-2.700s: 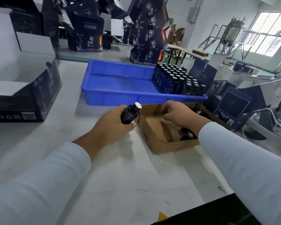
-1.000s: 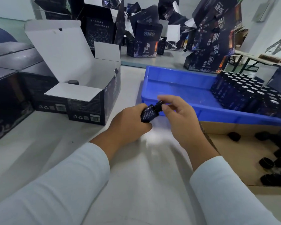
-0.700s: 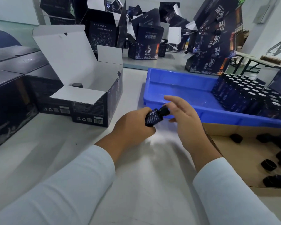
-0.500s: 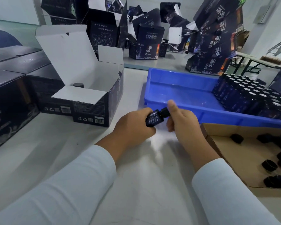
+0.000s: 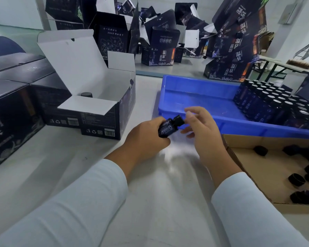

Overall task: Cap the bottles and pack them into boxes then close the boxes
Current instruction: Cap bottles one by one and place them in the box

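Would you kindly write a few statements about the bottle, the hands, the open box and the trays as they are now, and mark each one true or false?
1. The left hand grips the small dark bottle. True.
2. The bottle has no cap on it. False: a black cap sits on its neck, by the right hand fingertips.
3. The open box beside the blue tray has its lid up. True.
4. The blue tray is full of bottles from end to end. False: the uncapped bottles crowd its right end; its left part is bare.
5. Loose black caps lie in the brown cardboard tray. True.
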